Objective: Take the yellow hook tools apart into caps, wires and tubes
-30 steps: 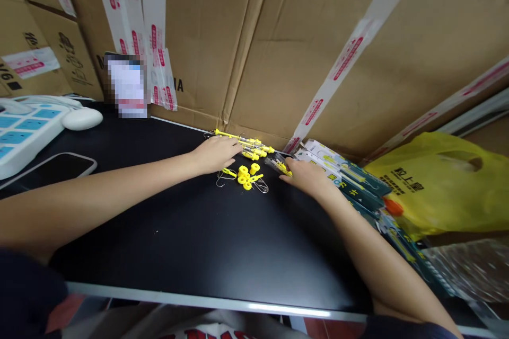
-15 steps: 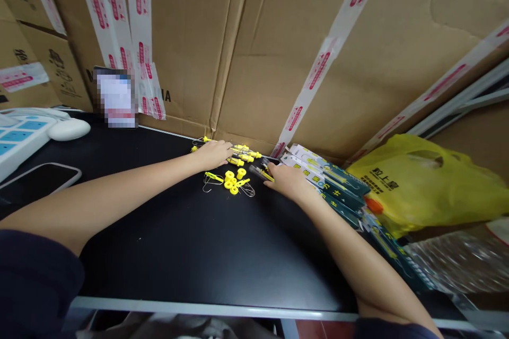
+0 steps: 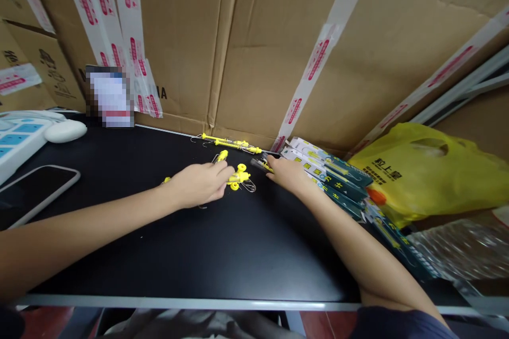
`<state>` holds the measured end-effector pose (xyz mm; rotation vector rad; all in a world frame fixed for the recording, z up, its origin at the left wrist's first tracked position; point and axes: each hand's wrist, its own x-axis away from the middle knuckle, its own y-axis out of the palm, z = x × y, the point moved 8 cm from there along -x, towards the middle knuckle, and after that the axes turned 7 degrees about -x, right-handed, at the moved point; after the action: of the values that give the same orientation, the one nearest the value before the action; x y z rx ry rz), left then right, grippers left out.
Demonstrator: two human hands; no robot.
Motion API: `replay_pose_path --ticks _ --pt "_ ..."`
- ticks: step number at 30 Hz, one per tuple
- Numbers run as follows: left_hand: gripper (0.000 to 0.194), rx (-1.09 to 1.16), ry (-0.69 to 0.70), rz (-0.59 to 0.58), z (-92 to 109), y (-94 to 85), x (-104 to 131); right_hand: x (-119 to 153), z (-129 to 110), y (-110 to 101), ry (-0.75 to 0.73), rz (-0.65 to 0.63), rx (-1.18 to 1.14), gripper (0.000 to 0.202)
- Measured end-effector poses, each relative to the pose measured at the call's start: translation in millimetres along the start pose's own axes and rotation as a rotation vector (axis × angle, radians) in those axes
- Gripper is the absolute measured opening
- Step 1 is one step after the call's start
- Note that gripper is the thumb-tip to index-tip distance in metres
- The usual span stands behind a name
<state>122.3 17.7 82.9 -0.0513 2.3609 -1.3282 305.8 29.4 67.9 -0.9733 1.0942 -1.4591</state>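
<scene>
My left hand (image 3: 204,183) is closed around several yellow plastic tools with metal wire hooks, held just above the black table (image 3: 222,254). Yellow tool ends (image 3: 240,176) stick out past its fingertips, with a wire loop (image 3: 249,186) beside them. Under and beside this hand lie small yellow rings (image 3: 241,168), partly hidden by it. Farther back, along the table's rear edge, more yellow hooked tools (image 3: 230,143) are lying. My right hand (image 3: 286,172) has its fingers curled over slim clear tubes (image 3: 261,164) with yellow inside, next to the boxes.
Printed flat boxes (image 3: 326,169) are stacked at the right, with a yellow plastic bag (image 3: 429,175) beyond. A white power strip (image 3: 22,137) and a phone (image 3: 37,190) lie at the left. Another phone (image 3: 111,98) leans on the cardboard wall (image 3: 178,37).
My left hand has come toward me from the tools at the back edge, gathering several of them; fewer lie there now. The right hand has stayed almost in place.
</scene>
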Motion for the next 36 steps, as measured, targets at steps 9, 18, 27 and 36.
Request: replay_pose_path --ticks 9,18,27,36 --pt "0.024 0.041 -0.041 0.005 -20.7 29.5 8.0 1.7 -10.9 -1.7 -0.030 0.044 0.001 0.034" --pt "0.029 0.020 -0.078 -0.065 -80.0 63.8 -3.3 27.8 -62.5 -25.0 -0.257 0.182 -0.179 0.019" --pt "0.033 0.150 -0.396 -0.016 -130.4 32.9 -13.8 66.5 -141.9 -13.1 -0.730 0.243 -0.340 0.024" --pt "0.034 0.262 -0.418 0.014 -104.9 -24.5 -3.3 36.0 -131.2 -16.7 -0.579 0.395 -0.162 0.017"
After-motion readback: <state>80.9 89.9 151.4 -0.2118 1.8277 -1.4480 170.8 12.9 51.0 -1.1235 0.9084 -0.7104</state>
